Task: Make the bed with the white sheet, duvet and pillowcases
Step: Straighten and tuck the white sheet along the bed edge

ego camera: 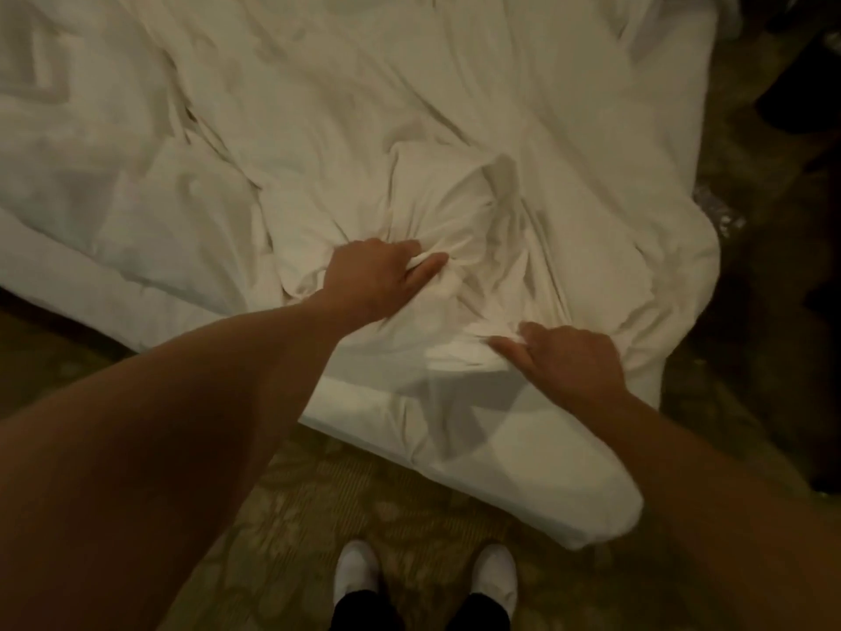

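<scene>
A: Where is the sheet [455, 129]?
B: Rumpled over the bed corner [591, 516].
A: And the hands?
B: Left hand [377, 280] and right hand [569, 357] each clutch a bunched fold of sheet.

A bedroom, hotel-like: bed [364, 421] under rumpled white bedding [409, 107], patterned carpet [296, 516].

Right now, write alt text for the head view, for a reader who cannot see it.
Seen from above, a person's left hand and right hand each grip bunched folds of rumpled white bedding at the corner of a bed. The mattress corner shows below the hands, and white shoes stand on patterned carpet.
</scene>
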